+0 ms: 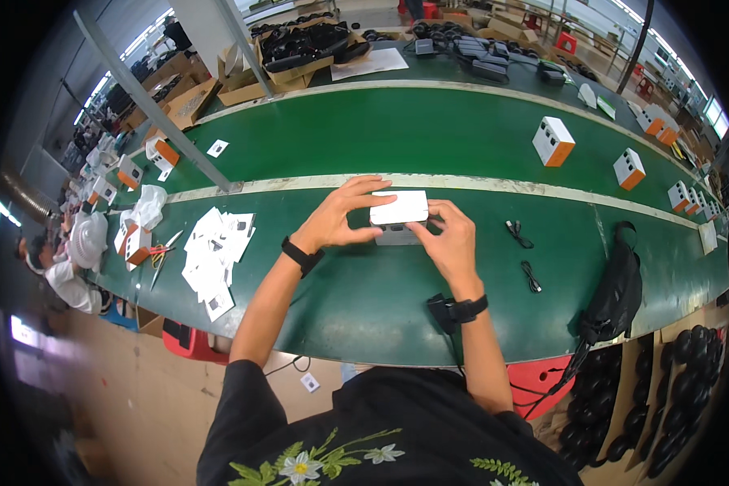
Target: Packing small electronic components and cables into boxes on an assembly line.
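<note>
A small white box with a flat white lid sits on the green table right in front of me. My left hand grips its left side, fingers spread over the top edge. From the right, my right hand holds the box's front and side with bent fingers. Both wrists wear black bands.
A heap of white leaflets lies to the left, with scissors beside it. Two black cables lie to the right, a black bag at the table edge. White-and-orange boxes stand on the green belt beyond. Another person sits at far left.
</note>
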### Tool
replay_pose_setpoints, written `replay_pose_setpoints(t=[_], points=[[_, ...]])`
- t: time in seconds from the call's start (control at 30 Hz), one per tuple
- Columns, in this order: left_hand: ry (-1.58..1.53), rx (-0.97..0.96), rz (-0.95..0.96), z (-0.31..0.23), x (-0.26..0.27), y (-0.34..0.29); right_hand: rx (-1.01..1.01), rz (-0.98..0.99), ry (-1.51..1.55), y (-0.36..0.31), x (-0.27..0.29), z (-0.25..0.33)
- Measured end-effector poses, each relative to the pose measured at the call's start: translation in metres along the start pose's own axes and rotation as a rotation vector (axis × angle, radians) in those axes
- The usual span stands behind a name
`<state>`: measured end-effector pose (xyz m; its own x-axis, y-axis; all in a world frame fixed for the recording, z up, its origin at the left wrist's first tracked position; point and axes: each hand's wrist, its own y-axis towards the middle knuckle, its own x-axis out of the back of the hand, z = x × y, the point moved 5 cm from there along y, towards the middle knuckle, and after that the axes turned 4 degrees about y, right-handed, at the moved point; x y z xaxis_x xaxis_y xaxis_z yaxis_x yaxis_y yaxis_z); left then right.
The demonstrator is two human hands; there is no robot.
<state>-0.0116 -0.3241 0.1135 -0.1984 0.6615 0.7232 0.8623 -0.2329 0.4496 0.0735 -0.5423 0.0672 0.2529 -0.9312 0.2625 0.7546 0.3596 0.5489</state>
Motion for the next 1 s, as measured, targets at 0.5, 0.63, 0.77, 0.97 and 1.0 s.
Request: replay_pose_setpoints(t=[0.5,0.63,0.77,0.97,1.0], points=[[0.327,-0.075,-0.101,-0.007,-0.004,-0.014,0.233,0.184,-0.172,0.007,0.013,0.021],[0.367,-0.084,-0.121,-0.007,-0.006,-0.015,0.214,0.143,-0.178,0.008,0.009,0.024],[0.347,-0.089,-0.144,-0.006,-0.009,-0.014,0.241,0.140,-0.251,0.009,0.011,0.028],[0.447,-0.073,-0.019,-0.010,-0.004,-0.023,0.247,0.195,-0.280,0.005,0.006,0.029],[0.436,-0.057,0.016,-0.011,-0.004,-0.028,0.275,0.208,-0.253,0.004,0.004,0.026]])
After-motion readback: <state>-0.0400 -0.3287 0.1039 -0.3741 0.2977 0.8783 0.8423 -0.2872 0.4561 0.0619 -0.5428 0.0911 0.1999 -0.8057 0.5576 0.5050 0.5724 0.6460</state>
